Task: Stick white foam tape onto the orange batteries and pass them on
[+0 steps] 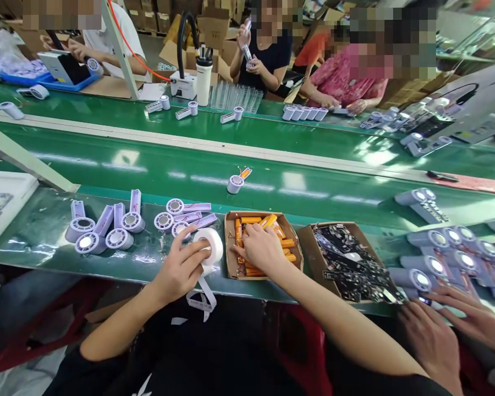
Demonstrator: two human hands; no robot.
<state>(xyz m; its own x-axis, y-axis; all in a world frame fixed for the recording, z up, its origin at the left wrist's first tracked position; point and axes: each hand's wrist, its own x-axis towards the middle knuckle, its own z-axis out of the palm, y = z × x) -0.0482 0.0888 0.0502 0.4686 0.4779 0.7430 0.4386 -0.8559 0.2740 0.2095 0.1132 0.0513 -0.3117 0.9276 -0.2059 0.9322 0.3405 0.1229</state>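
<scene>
A roll of white tape (209, 246) is gripped in my left hand (182, 265), fingers wrapped about its ring. From the roll a loose strip of tape (202, 301) hangs past the table edge. My right hand (260, 247) reaches down into a cardboard box (227, 264) of orange cylindrical batteries (272, 223). Its thumb and fingers are apart, fingertips touching the batteries and partly hidden. Left of the tape lie several lilac fan-like housings (175, 207) with round grilles and open handles.
A box of black circuit boards (350, 264) stands to the right. Beyond it are grey-lilac housings (435, 264) and a co-worker's hands (433, 330). One housing with an orange battery (236, 184) lies on the green belt (169, 165). Several people sit across.
</scene>
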